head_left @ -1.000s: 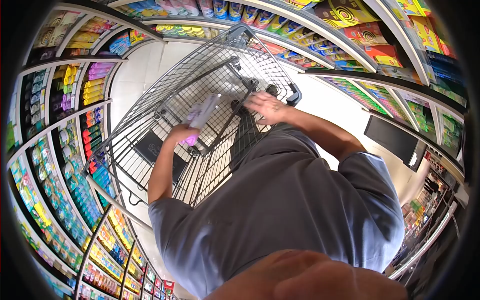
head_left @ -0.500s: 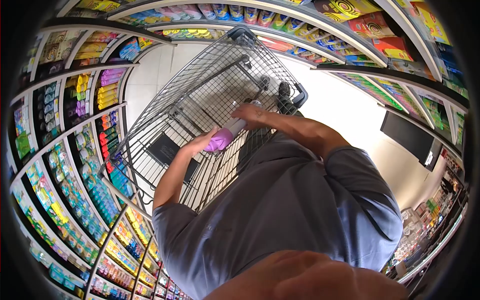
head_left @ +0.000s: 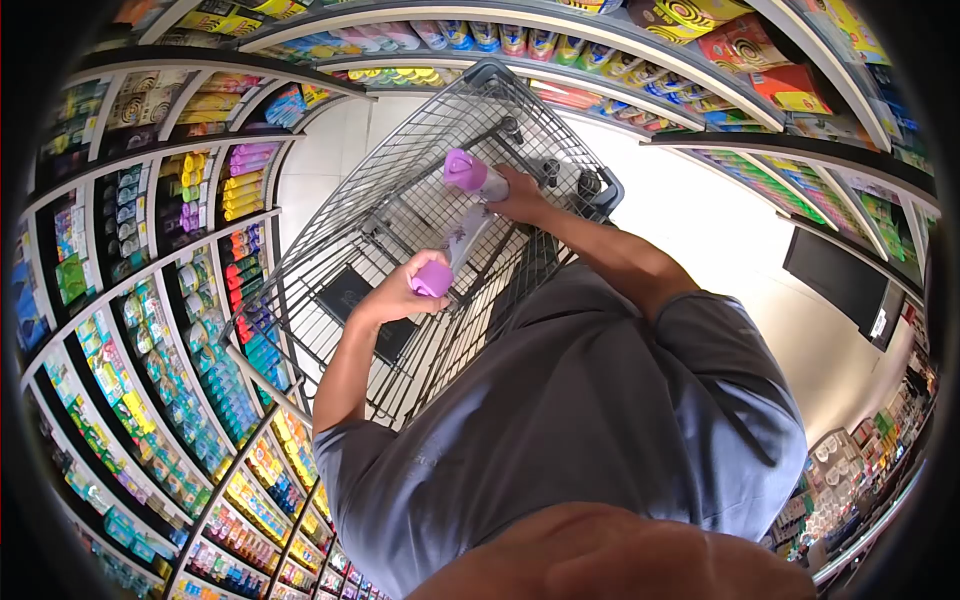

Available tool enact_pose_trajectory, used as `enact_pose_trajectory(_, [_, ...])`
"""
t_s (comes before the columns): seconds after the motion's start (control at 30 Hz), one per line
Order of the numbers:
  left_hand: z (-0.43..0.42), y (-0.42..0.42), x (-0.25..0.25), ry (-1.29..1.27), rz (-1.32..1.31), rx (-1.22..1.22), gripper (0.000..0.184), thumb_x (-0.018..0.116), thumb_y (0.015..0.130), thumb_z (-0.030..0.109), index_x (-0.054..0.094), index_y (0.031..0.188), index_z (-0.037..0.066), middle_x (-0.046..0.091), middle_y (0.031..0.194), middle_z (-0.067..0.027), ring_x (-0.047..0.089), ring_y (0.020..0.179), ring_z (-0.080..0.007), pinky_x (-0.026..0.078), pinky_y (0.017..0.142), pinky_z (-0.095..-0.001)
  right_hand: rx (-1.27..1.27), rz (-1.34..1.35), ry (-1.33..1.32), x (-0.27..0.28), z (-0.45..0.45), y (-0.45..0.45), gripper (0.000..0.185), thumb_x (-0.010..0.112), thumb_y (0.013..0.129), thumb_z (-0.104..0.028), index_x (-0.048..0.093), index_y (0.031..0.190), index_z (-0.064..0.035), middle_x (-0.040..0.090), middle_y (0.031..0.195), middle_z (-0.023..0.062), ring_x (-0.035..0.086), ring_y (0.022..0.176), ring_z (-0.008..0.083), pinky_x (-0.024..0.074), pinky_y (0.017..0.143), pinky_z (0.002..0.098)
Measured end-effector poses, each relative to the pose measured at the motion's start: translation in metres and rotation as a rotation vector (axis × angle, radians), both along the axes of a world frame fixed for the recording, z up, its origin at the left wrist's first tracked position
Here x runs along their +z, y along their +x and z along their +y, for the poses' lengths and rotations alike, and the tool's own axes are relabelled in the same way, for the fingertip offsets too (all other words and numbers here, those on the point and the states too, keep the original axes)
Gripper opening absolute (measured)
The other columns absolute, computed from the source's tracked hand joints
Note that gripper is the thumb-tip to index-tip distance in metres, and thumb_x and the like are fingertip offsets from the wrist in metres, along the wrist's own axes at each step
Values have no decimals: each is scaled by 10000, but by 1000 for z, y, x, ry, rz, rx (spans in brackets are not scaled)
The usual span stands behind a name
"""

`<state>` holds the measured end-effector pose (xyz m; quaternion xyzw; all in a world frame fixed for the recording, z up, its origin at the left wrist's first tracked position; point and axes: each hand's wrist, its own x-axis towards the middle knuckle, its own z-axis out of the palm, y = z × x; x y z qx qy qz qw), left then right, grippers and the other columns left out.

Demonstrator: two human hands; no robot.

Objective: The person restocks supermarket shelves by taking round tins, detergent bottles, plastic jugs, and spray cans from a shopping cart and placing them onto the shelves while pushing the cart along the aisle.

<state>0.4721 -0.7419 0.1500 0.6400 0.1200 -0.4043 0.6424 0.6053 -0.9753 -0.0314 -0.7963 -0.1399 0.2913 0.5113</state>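
Note:
In my left hand (head_left: 392, 291) is a spray can (head_left: 466, 236) with a purple cap and a pale, purple-patterned body. Its cap points toward me, and my fingers are closed around the cap end. My right hand (head_left: 521, 196) grips a second purple-capped spray can (head_left: 468, 172), held with its cap up and to the left. The two cans are close together; whether they touch I cannot tell. Both hands are above the wire shopping cart (head_left: 392, 150). Part of the second can's body is hidden behind my right fingers.
A black panel (head_left: 366, 312) lies at the near left part of the cart. Stocked shelves (head_left: 160, 350) line the left side, and more shelves (head_left: 640, 75) curve across the far side. A dark screen-like panel (head_left: 835, 283) stands at the right.
The two purple-capped cans now show separately. My right hand has turned, bringing one cap up and left; my left hand has wrapped around the other cap. The view has shifted slightly.

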Motion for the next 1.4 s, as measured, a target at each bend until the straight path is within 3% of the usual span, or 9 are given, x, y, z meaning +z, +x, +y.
enact_pose_trajectory(0.3, [-21,-5,30,-78,-265,-70,555,791,775,97,490,1241,95,517,1126,-21,517,986,-129,438,866,-279,-232,373,303,-10,6,-5,569,837,684,-139,583,1182,-33,688,1037,97,672,902,209,544,794,361])
enact_pose_trajectory(0.47, [-16,-16,29,-234,-24,115,605,802,761,139,450,1249,72,536,1116,-53,557,906,-114,491,723,-269,-287,690,398,-9,-2,-8,509,827,723,-114,585,1165,-43,684,999,96,673,854,199,561,709,349])
enact_pose_trajectory(0.6, [-19,-26,22,-365,-55,230,740,857,684,134,451,1300,69,575,1109,-56,578,958,-144,495,786,-280,-290,851,499,-15,4,-12,431,799,760,-119,592,1126,-22,672,947,89,667,819,196,560,692,340])
enact_pose_trajectory(0.7, [-25,-31,17,-116,-419,81,885,895,599,105,451,1364,67,605,1130,-62,591,1018,-169,493,866,-297,-263,877,503,-4,8,-10,373,780,778,-136,605,1083,-11,668,917,83,666,798,194,558,682,339])
enact_pose_trajectory(0.77, [-43,-34,25,138,-354,197,898,916,592,89,480,1377,79,548,1334,-70,575,1154,-198,446,996,-301,-256,885,516,10,7,-10,347,769,785,-145,613,1062,-6,667,902,81,666,783,194,556,674,339])
enact_pose_trajectory(1.03, [-62,-33,-11,652,-607,268,763,878,633,64,521,1307,82,566,1289,-102,583,1156,-255,482,983,-369,-240,954,578,37,7,-22,328,734,794,-138,615,1066,1,667,899,92,661,773,204,542,681,331])
enact_pose_trajectory(1.1, [-64,-37,-50,157,-863,597,725,855,666,65,499,1297,87,567,1262,-130,553,1185,-297,478,993,-419,-238,946,534,25,11,-24,337,745,781,-124,615,1065,3,671,905,92,661,789,208,540,698,336])
enact_pose_trajectory(1.23, [-81,-32,-46,-302,-718,903,528,820,747,111,494,1161,75,581,1119,-132,562,1131,-305,434,1048,-508,-302,786,526,32,14,-29,357,773,744,-71,613,1055,3,684,926,97,666,835,216,532,765,356])
enact_pose_trajectory(1.4, [-86,-41,-25,-431,-597,993,504,792,725,109,489,1127,88,577,963,-104,564,920,-259,470,879,-435,-189,698,668,82,-16,-10,356,756,748,-39,597,1066,-17,675,958,91,668,908,228,523,836,372])
